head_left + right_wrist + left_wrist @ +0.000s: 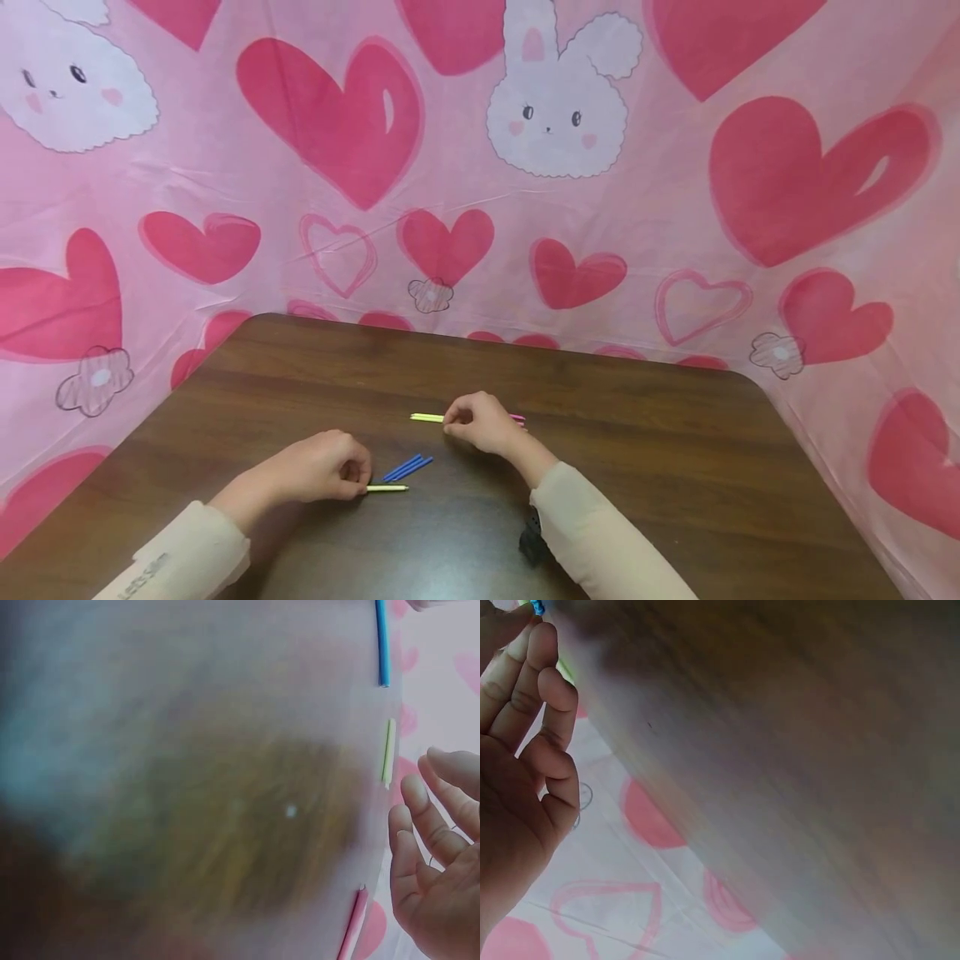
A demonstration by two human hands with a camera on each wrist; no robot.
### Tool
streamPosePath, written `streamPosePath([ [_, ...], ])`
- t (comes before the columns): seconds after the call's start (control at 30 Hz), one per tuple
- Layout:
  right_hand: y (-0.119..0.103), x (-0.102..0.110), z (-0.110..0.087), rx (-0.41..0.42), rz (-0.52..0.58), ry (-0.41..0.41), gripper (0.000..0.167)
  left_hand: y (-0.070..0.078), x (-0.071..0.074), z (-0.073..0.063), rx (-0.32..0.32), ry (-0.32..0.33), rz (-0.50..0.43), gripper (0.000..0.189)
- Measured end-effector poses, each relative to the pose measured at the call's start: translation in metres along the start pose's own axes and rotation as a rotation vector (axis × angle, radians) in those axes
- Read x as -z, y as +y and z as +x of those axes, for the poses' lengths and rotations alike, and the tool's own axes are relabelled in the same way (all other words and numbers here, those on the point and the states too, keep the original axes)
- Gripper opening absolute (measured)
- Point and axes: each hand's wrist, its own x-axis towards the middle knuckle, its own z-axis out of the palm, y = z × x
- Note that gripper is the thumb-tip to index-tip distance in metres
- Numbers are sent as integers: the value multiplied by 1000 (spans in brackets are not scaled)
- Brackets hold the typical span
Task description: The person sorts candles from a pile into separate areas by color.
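Observation:
In the head view my left hand (326, 467) pinches one end of a thin yellow-green stick (388, 488) between thumb and fingertips. Several blue sticks (408, 468) lie slanted on the table just beyond it. Farther back, my right hand (483, 422) is low over the table with its fingers loosely bent, its fingertips beside a pair of yellow sticks (427, 417). Pink sticks (517, 418) show partly from behind that hand. The right wrist view has a yellow stick (388, 754) and a pink stick (352, 922) apart from the fingers, which hold nothing visible there.
The brown wooden table (637, 433) has rounded far corners. A pink cloth (450, 183) with hearts and rabbits hangs behind and along both sides. Under the right sleeve (600, 525) a small black object (532, 543) shows.

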Motion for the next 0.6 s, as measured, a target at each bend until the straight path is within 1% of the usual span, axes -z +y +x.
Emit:
streamPosePath([
  [0.1, 1, 1, -4, 8, 12, -24, 7, -2, 2, -3, -8, 13, -6, 20],
  [0.17, 2, 0, -6, 17, 15, -44, 7, -3, 4, -6, 1, 19, -18, 20],
  [0.37, -1, 0, -9, 48, 17, -122, 5, -6, 10, -13, 51, 22, -45, 16],
  [0.43, -2, -1, -9, 54, 20, -143, 5, -7, 13, -14, 73, 16, -55, 14],
  [0.6, -5, -6, -10, 68, 2, -172, 4, -11, 19, -11, 64, 28, -50, 11],
])
